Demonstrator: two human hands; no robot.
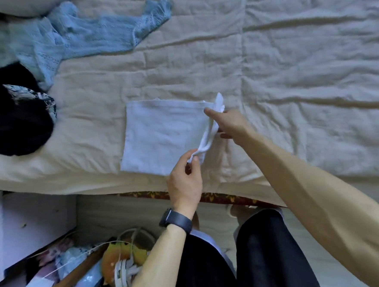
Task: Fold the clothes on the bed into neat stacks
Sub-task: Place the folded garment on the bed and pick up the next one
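left hand (184, 179) and right hand (229, 122): each grip pinches the white garment's (161, 134) raised edge.

A home bedroom: rumpled beige bed (291, 69), clothes, cluttered floor beside it.

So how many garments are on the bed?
3: white cloth near the front edge, held by the left hand and right hand; blue sweater far left; black heap at left, which may hide more.

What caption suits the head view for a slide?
Left hand and right hand hold the edge of a white garment on the beige bed.
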